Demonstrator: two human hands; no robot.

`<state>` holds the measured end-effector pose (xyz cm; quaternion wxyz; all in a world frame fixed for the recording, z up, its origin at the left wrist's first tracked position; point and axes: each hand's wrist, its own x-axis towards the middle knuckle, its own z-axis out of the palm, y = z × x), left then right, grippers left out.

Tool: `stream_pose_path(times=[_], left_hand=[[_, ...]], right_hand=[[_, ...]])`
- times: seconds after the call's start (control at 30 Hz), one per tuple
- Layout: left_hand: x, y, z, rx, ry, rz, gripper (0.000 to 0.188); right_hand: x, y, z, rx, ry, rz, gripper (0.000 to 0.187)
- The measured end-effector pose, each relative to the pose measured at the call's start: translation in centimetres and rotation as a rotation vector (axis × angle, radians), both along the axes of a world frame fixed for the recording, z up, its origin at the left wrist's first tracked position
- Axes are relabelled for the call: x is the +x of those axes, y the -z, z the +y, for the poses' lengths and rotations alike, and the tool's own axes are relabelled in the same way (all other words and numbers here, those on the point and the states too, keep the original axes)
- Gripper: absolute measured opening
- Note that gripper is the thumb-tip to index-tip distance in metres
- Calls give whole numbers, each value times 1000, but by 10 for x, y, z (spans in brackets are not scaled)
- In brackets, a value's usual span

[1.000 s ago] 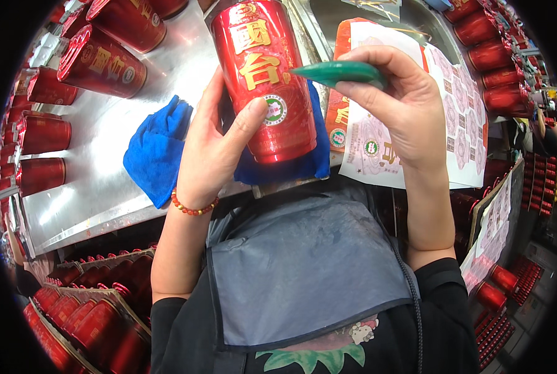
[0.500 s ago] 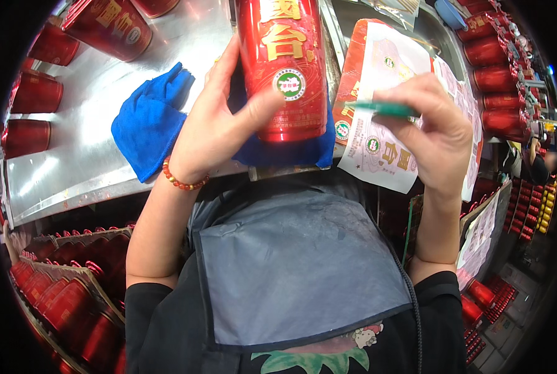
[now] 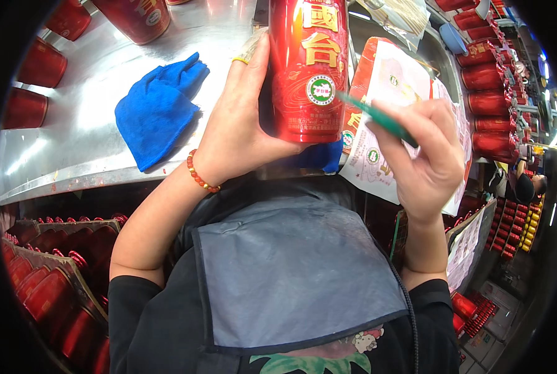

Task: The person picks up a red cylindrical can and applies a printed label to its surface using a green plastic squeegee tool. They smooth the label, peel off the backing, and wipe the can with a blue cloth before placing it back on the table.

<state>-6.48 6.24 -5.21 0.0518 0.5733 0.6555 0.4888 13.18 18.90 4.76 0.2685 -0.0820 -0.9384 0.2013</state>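
A shiny red bottle (image 3: 309, 115) with raised gold characters and a round green-and-white emblem stands at the work surface's near edge. My left hand (image 3: 238, 128) grips it, fingers along its left side and thumb across its base; one finger wears a pale cover with a yellow rim. Held like a pen in my right hand (image 3: 431, 153) is a slim green pointed tool (image 3: 379, 116), its exact kind unclear. Its tip is by the emblem; whether it touches, I cannot tell. Printed decal sheets (image 3: 373, 169) lie behind my right hand.
A crumpled blue cloth (image 3: 157, 112) lies on the metal table (image 3: 60, 159) at left, with another blue cloth (image 3: 328, 156) under the bottle. Red bottles (image 3: 41, 62) stand at far left, more red bottles (image 3: 493, 103) line the right. Below left are racks of red pieces (image 3: 48, 293).
The bottle and my left hand have shifted right in the picture. My left thumb has moved from the bottle's front to its base. The green tool's tip now points up at the emblem.
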Motion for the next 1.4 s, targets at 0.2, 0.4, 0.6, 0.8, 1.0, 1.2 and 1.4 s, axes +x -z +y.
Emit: stream_pose_path(times=[0.2,0.4,0.6,0.8,1.0,1.2,1.4], left_hand=[[8,1,0,78,-71,-60,123],[10,-1,-2,142,-102,22,109],[9,-2,-3,182,-105,34,101],[11,-3,-2,215,-122,12,92],[10,-3,-2,199,-133,27,102],[10,-3,-6,142,-123,-1,104],[7,-2,-3,171,-109,22,103]], right_hand=[[-3,-8,-16,-88,-277,-123,51],[-16,-13,-22,116,-151,-84,45],[-32,-13,-16,266,-142,-101,46],[-40,-20,-11,313,-141,-108,41],[-37,-31,-11,233,-126,-140,46],[-23,-25,-6,127,-200,-164,44],[-14,-12,-16,52,-234,-227,45]])
